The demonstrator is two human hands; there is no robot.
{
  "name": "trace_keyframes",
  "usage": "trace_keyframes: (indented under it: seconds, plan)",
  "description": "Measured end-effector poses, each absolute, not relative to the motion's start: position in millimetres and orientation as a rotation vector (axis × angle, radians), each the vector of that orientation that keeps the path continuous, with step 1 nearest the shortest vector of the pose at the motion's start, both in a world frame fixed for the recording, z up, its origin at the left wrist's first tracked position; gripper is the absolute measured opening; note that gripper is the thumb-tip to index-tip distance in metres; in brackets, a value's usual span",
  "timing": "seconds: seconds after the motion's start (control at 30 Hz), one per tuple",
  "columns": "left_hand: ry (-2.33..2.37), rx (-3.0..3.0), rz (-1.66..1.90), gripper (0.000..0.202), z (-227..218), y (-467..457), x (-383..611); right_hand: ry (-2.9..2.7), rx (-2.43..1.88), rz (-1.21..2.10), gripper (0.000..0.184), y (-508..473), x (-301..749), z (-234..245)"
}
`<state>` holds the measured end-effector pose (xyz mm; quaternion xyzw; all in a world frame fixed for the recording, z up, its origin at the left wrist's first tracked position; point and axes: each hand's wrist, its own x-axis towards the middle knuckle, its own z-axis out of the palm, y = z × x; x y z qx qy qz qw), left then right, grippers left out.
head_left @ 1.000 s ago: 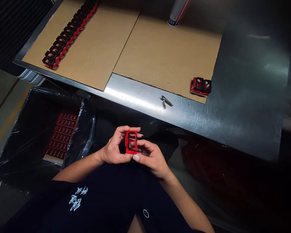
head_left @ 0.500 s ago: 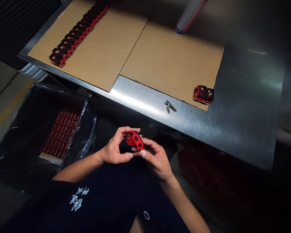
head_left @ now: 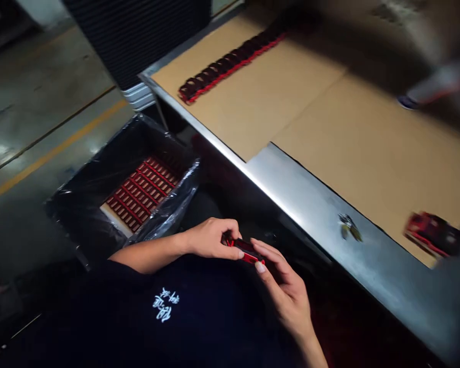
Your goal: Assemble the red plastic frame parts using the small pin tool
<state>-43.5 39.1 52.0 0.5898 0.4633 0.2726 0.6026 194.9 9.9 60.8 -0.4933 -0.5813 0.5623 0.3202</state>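
Observation:
A small red and black plastic frame (head_left: 245, 250) lies nearly flat between both my hands, above my lap. My left hand (head_left: 210, 238) is closed around its left end. My right hand (head_left: 281, 283) pinches its right end with thumb and fingers. Just left of my hands stands a box lined with black plastic (head_left: 99, 199), holding rows of red parts (head_left: 141, 191). A pair of finished red and black parts (head_left: 431, 235) sits on the cardboard near the table's front edge, to my right.
A steel table (head_left: 299, 197) carries cardboard sheets (head_left: 329, 117). A long row of red and black parts (head_left: 230, 64) lies at the far left of the cardboard. A small metal tool (head_left: 348, 227) rests on the bare steel. A blurred can (head_left: 433, 87) stands at the back right.
The frame has been turned from upright and facing me to lying nearly flat between my hands. My head has swung left, so the box and floor fill more of the view.

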Motion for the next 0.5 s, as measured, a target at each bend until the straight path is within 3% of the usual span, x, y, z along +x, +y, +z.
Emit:
trace_keyframes:
  seconds: [0.13, 0.27, 0.5]
  plan:
    - [1.091, 1.452, 0.438, 0.04, 54, 36, -77, -1.848, -1.201, 1.515, 0.033, 26, 173, 51]
    - [1.076, 1.386, 0.495, 0.051, 41, 28, -128, -1.957, -1.187, 1.57, 0.054, 39, 144, 39]
    - [1.982, 0.722, 0.679, 0.051, -4, -1, -299, -1.816, -1.541, 1.58, 0.056, 46, 131, -8]
